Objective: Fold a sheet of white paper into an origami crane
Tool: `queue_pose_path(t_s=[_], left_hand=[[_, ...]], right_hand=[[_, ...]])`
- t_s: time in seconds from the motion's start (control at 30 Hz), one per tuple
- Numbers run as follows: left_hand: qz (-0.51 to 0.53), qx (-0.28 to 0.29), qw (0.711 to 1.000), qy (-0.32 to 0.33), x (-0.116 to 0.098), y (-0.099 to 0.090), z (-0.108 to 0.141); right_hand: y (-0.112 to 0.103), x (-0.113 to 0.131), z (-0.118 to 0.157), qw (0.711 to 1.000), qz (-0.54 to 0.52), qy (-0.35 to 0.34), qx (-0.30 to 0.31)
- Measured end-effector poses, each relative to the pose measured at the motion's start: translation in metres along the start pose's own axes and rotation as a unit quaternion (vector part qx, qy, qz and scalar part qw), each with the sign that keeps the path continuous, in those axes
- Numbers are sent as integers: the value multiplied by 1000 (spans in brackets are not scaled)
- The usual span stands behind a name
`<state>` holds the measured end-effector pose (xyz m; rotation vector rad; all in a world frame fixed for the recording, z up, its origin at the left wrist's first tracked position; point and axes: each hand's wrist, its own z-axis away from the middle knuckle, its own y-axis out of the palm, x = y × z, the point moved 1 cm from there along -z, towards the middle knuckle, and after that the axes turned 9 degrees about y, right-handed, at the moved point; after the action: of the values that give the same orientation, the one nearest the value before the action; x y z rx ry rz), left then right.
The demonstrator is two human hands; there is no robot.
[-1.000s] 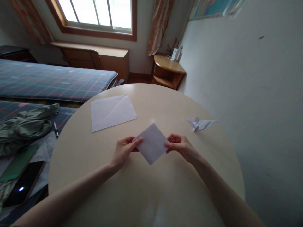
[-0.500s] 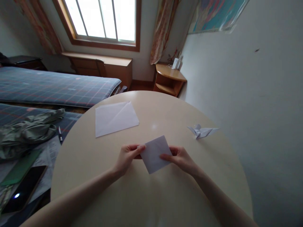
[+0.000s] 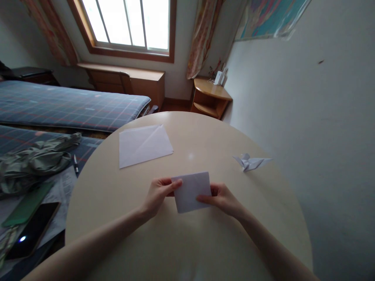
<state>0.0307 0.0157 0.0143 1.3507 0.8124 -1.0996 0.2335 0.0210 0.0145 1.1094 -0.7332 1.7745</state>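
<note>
A round, cream-coloured, glossy tabletop [image 3: 216, 140] fills the middle of the view, with light glinting on it. Beyond it are a brown-framed window [image 3: 131, 25], a wooden desk [image 3: 148, 74] and a wooden corner shelf [image 3: 212, 89]; a plaid mattress [image 3: 73, 105] lies to the left of them. White sheets [image 3: 145, 148] lie at the table's far left and a folded paper bird [image 3: 249, 162] at its right. Beside the table on the left are crumpled grey-green cloth [image 3: 38, 158], a pen [image 3: 75, 164], a green flat item [image 3: 27, 205] and a dark smartphone [image 3: 35, 230] with a bright spot reflected on it. The wall poster [image 3: 272, 19] is cut off by the top edge, the window too; the print on the papers under the phone is too blurred to read, and most of the fingers are hidden behind the folded paper [image 3: 191, 193]. That piece is held above the near middle of the table, white, flat and nearly square, its edges slightly tilted and its face plain. The left hand [image 3: 159, 191] pinches its upper left corner, thumb on top; the right hand [image 3: 222, 198] grips its right side, thumb laid across the face.
</note>
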Motion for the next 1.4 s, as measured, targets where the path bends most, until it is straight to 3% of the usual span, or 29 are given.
queue_pose_path(t_s=[0.27,0.33,0.43,0.5,0.57,0.63,0.7,0.77,0.83,0.9,1.03,1.23,1.4], left_hand=[[-64,14,998,1,-1,2,1],[-80,29,996,2,1,0,0],[-152,69,986,7,4,-1,-7],[-276,66,956,67,6,-1,-18],[-433,20,887,162,7,1,-33],[-503,-8,825,257,9,3,-48],[-533,1,782,324,13,4,-59],[-539,75,759,357,17,4,-65],[-528,155,745,376,21,1,-64],[-533,194,727,387,22,-3,-61],[-594,242,672,369,21,-11,-55],[-664,270,618,323,13,-16,-50],[-683,280,597,315,11,-18,-46]], right_hand=[[11,4,6,999,-34,26,34],[13,6,6,999,-50,5,3],[14,4,2,993,-55,-50,-91],[13,0,-2,983,-25,-89,-155],[11,-5,-8,969,51,-120,-209],[7,-9,-14,934,164,-157,-274],[4,-11,-18,878,282,-205,-327],[3,-12,-19,814,376,-240,-372],[5,-12,-17,768,430,-267,-393],[10,-12,-13,753,454,-309,-362],[21,-12,-5,755,497,-360,-231],[24,-17,1,755,562,-302,-148],[26,-20,6,736,616,-256,-116]])
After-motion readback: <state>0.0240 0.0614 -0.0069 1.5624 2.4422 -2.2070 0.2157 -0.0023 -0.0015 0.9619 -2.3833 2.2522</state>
